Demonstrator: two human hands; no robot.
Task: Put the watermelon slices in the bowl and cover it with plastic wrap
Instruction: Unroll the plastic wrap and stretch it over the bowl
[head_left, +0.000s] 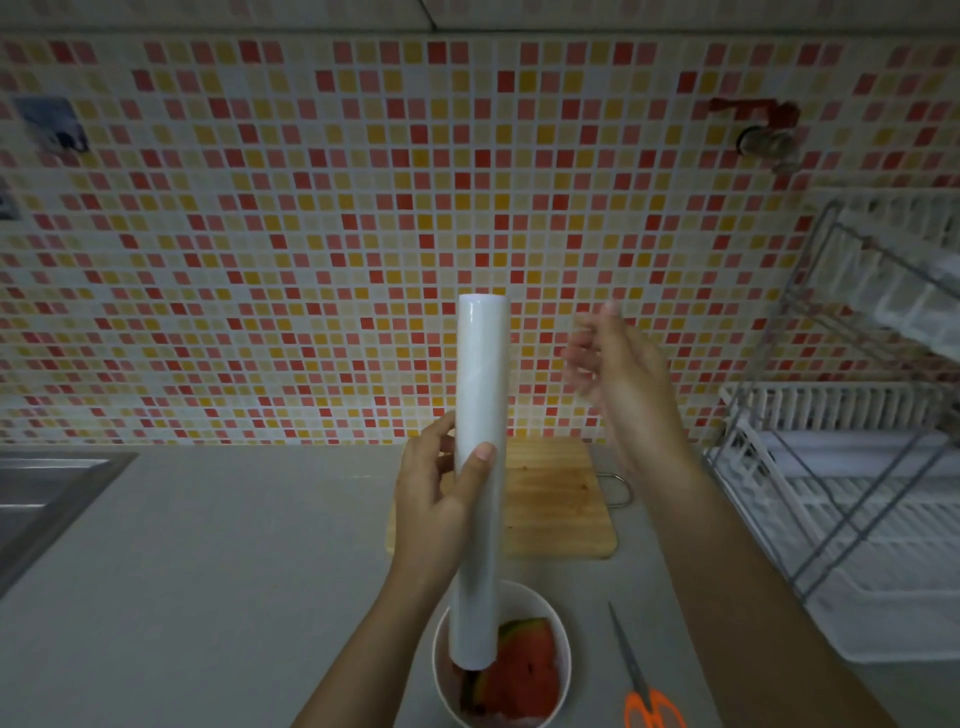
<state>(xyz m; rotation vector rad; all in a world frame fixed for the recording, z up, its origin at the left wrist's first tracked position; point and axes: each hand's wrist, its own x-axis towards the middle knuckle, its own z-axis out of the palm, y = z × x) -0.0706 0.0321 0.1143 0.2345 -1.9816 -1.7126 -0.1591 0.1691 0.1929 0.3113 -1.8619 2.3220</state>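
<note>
The roll of plastic wrap (479, 483) stands nearly upright in the middle of the frame, held above the white bowl (556, 631), so its lower end hides part of the bowl's opening. My left hand (441, 499) is wrapped around the roll's middle — thumb across the front, fingers curled behind. My right hand (618, 369) is raised to the right of the roll, clear of it, fingers loosely spread and somewhat blurred; I cannot tell whether it pinches any film. In the bowl, at bottom centre, lie the watermelon slices (522, 670), red flesh with green rind. Behind the bowl a wooden cutting board (561, 499) lies on the grey table (234, 571), close to the tiled wall. Orange-handled scissors (641, 686) lie right of the bowl, apart from it. A dish rack (852, 499) fills the right edge and a sink (47, 493) the left — between them the table's left half is bare.
</note>
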